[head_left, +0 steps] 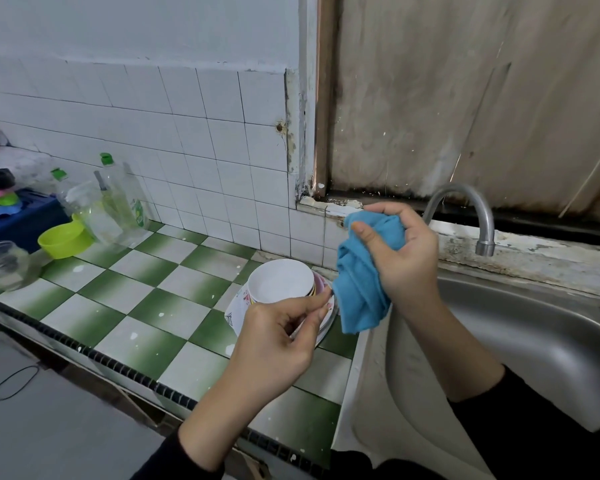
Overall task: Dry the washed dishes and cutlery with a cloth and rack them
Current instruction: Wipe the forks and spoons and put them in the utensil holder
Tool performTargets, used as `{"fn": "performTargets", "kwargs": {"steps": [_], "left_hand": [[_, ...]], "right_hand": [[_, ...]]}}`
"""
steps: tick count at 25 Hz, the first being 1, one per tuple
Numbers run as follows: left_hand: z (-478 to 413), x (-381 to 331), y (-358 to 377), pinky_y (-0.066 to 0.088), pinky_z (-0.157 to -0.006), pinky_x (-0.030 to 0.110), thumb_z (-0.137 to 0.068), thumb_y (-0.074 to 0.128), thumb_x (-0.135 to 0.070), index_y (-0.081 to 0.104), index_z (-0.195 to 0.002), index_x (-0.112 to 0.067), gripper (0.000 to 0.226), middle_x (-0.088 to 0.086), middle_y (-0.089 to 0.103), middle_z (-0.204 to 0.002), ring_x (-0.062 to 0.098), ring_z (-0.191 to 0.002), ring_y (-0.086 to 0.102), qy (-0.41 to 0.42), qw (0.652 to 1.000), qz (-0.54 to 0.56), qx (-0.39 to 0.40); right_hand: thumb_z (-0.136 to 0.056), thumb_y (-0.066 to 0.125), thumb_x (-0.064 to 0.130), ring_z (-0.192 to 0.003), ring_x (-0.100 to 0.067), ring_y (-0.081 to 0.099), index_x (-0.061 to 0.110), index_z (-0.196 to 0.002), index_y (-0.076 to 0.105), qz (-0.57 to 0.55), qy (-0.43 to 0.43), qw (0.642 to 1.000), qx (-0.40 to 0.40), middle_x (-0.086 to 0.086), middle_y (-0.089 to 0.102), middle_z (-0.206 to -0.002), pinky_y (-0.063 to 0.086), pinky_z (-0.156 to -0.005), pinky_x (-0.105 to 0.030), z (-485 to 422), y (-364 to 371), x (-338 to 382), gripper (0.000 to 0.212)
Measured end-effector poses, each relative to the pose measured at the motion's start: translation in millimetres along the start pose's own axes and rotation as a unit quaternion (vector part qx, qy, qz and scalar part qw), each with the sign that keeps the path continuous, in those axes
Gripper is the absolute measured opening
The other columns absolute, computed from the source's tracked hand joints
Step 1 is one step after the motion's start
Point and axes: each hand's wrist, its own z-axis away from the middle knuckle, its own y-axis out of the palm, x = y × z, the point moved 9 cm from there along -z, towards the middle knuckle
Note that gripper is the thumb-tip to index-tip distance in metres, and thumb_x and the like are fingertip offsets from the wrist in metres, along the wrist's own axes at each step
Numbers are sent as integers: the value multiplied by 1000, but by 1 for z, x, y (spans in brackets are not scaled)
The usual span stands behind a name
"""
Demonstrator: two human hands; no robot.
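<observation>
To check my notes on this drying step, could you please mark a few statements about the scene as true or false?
1. The right hand holds the blue cloth. True.
2. The white bowl sits in the sink. False: it tops a stack of plates on the tiled counter.
3. The tap arches over the sink. True.
4. The left hand lies flat on the counter. False: it pinches a thin utensil beside the bowl.

the left hand covers the near rims of the plates, the right hand's grip buries the blue cloth's top, and the left edge crops the glass jar.
</observation>
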Motion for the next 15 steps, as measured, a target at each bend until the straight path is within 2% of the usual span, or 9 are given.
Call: {"fn": "performTargets", "kwargs": {"steps": [2, 4, 7, 9, 12, 15], "left_hand": [[3, 1, -1, 45, -69, 7, -80, 62, -20, 69, -92, -41, 25, -30, 69, -84, -16, -71, 60, -9, 1000, 12, -1], [4, 1, 0, 47, -72, 9, -79, 60, -22, 68, -91, -44, 27, -31, 67, -75, -18, -70, 57, -11, 1000, 9, 3], [1, -1, -1, 53, -75, 18, -77, 60, -23, 69, -90, -43, 25, -28, 70, -78, -6, -75, 65, -20, 1000, 21, -7], [0, -2, -1, 54, -77, 19, -77, 60, -23, 70, -90, -42, 24, -29, 69, -81, -1, -79, 68, -19, 1000, 17, -10], [4, 0, 0, 51, -78, 14, -80, 64, -21, 70, -87, -43, 24, -31, 68, -84, -10, -80, 66, -21, 1000, -1, 3], [3, 8, -8, 46, -64, 9, -88, 66, -3, 71, -90, -36, 34, -24, 71, -74, -11, -63, 60, -47, 998, 23, -34]], "right_hand": [[-77, 77, 21, -90, -14, 64, 31, -96, 61, 25, -31, 998, 39, 8, 65, -96, 56, -78, -32, 7, 5, 5, 27], [-77, 75, 25, -93, -12, 64, 30, -97, 62, 59, -62, 996, 37, 8, 66, -98, 55, -84, -37, 2, -1, 8, 24], [-78, 75, 28, -98, -17, 64, 31, -101, 62, 53, -79, 995, 14, 3, 66, -103, 54, -86, -44, -1, -3, 9, 27], [-77, 77, 27, -99, -15, 63, 32, -105, 61, 50, -64, 996, 21, 6, 64, -104, 54, -86, -41, 5, 3, 5, 33], [-82, 76, 16, -93, -2, 62, 27, -103, 63, 60, -32, 998, -9, 16, 64, -98, 54, -82, -28, 0, -7, -4, 27], [-86, 71, 14, -88, 0, 62, 20, -104, 63, 12, -11, 998, -66, 11, 64, -98, 52, -75, -20, -4, -24, -6, 20]]}}
